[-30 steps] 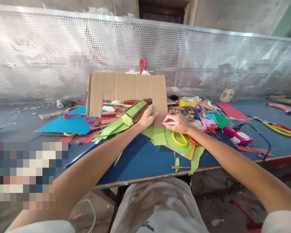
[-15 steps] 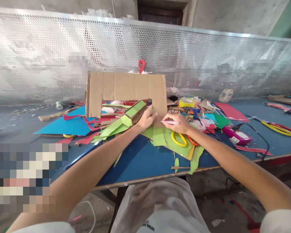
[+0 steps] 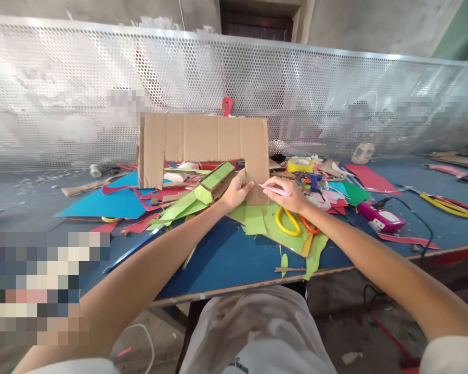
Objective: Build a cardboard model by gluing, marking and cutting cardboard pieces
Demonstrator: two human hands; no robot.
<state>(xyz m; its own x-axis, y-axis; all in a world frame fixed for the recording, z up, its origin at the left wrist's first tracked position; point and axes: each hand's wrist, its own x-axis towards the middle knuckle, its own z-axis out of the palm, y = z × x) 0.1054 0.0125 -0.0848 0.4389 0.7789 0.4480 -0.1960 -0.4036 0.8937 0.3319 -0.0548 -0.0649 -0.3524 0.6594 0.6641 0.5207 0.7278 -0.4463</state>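
A brown cardboard piece (image 3: 203,136), cut out in the middle like a wide arch, stands upright in front of me. My left hand (image 3: 237,192) grips the inner edge of its right leg, thumb on the face. Between the fingers of my right hand (image 3: 288,195) is a pink pen (image 3: 275,190), its tip at the face of that same leg. Below the leg lie green paper scraps (image 3: 255,221) and scissors with a yellow handle loop (image 3: 287,223). A green-covered cardboard strip (image 3: 218,176) rests just left of my left hand.
Blue paper (image 3: 105,202) and red scraps spread to the left. On the right are yellow tape (image 3: 300,164), a blue glue gun (image 3: 315,181), a magenta box with a cable (image 3: 382,217) and yellow-and-red-handled pliers (image 3: 448,205). A perforated metal screen (image 3: 203,78) runs behind the table.
My right hand has moved the pen slightly upward along the cardboard leg. My left hand keeps its hold, and the cardboard stays nearly in place.
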